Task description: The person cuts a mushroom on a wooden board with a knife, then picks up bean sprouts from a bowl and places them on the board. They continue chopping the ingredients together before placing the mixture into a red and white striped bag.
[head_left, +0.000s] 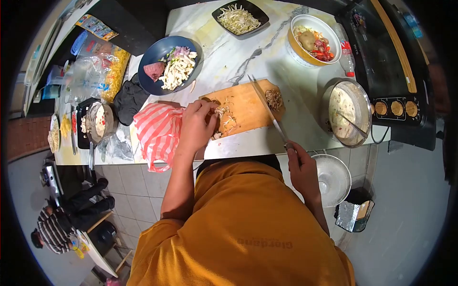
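Observation:
My right hand [301,164] grips a long kitchen knife [268,104] by its handle. The blade lies slantwise over the right part of a wooden cutting board [245,105]. My left hand [196,125] is at the board's left end, fingers bent and drawn together beside pale, thin slices [228,119], possibly mushroom. What its fingertips hold, if anything, is hidden. To the right of the blade sits a small heap of brownish chopped pieces [273,99]. A red-and-white striped plastic bag [160,126] lies next to my left forearm.
Behind the board stand a dark plate [147,78] with chopped food and a black bowl of sprouts [238,18]. To the right are a bowl of vegetables [294,44], a pot of creamy mixture [355,114] and an oven [393,71]. Far left, a pan [98,128]; below, a person [57,229].

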Action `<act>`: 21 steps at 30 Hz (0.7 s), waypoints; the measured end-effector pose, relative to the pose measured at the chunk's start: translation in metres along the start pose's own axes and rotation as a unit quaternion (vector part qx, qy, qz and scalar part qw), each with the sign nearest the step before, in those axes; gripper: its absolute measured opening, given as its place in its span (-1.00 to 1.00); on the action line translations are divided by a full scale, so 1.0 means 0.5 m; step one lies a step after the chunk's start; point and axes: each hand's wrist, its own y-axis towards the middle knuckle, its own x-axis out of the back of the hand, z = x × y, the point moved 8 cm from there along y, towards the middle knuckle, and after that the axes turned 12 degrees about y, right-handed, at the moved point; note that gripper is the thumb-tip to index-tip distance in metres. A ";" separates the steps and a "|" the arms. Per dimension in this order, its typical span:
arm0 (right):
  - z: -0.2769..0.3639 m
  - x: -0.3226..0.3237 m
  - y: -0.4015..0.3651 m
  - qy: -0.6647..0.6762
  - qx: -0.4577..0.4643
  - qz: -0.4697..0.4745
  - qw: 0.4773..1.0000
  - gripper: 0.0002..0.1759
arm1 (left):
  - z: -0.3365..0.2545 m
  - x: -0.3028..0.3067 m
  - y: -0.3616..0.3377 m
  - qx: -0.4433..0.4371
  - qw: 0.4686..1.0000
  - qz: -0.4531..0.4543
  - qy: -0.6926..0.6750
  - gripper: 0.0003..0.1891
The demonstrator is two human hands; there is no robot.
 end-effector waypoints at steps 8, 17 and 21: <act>-0.005 -0.005 -0.003 0.023 0.004 0.001 1.000 -0.59 | 0.009 0.003 0.002 0.007 0.999 0.005 0.040 -0.84; -0.027 0.004 -0.011 0.029 0.003 -0.005 1.000 -0.60 | 0.028 0.037 -0.011 0.066 0.997 0.019 0.039 -0.78; -0.024 0.003 -0.012 0.032 -0.003 -0.001 0.999 -0.61 | 0.028 0.034 -0.018 0.055 0.997 0.012 0.048 -0.76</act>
